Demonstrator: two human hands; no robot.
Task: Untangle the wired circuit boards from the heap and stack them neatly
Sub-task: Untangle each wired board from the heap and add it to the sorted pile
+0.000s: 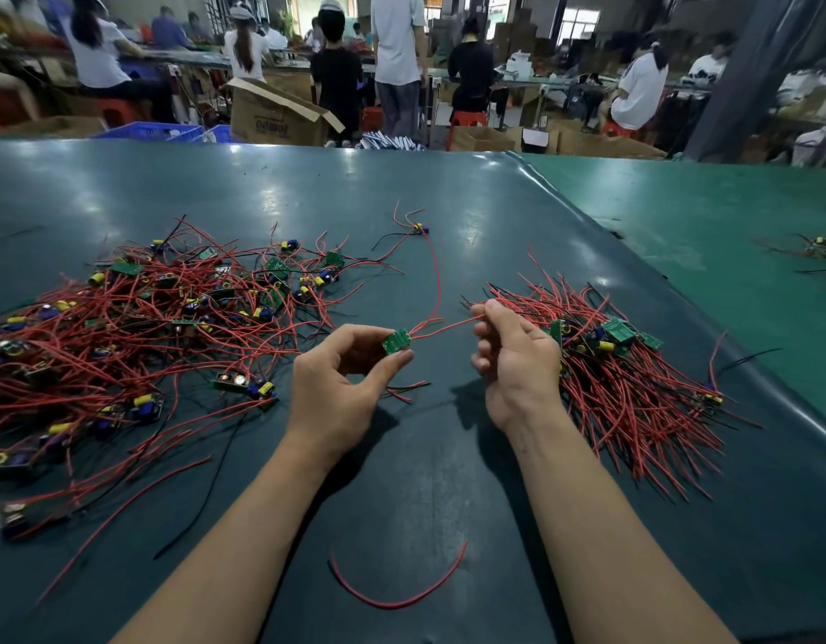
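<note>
Firmly in left hand [341, 378]: board [396, 341]

The only lettering stood on the open cardboard box [272, 118] beyond the counter [402, 188], a printed word too blurred to read; nothing else bore legible text.

The tangled heap [123, 327] runs off the left edge; the far cluster [824, 248] is cut off right, perhaps more boards.
</note>
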